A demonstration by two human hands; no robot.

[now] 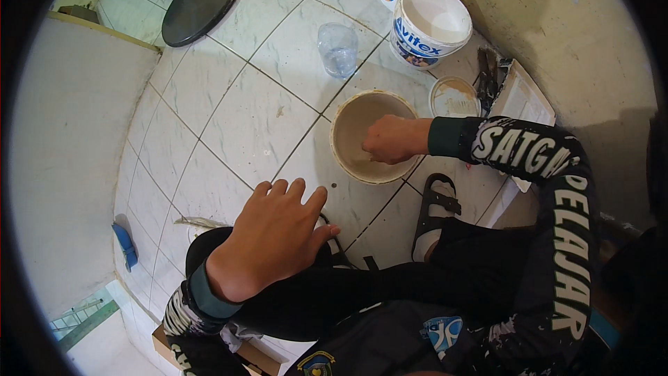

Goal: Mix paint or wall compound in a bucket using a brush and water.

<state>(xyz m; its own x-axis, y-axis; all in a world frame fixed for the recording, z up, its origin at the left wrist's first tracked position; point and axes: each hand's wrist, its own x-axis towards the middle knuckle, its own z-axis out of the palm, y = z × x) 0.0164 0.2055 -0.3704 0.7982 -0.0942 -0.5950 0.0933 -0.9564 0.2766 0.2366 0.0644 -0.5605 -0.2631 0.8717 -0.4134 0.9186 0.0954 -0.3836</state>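
My right hand (393,139) reaches into a round, cream-coloured bucket (348,117) on the tiled floor. Its fingers are curled closed against the bucket's inside; what they hold, if anything, is hidden beneath the hand. A pale layer covers the bucket's bottom. Over my bent left leg hovers my left hand (275,233), palm down, fingers spread and holding nothing. Just beyond the bucket stands a clear plastic container (338,52) that seems to have some clear liquid in it. To the bucket's right lies a round, stained lid (454,99).
White paint pails (430,47) stand at the far right by the wall. Dark tools (486,76) rest beside a white panel (525,90). My sandalled foot (438,202) is near the bucket. A dark curved board (202,0) lies far left; a blue object (125,245) is by the left wall.
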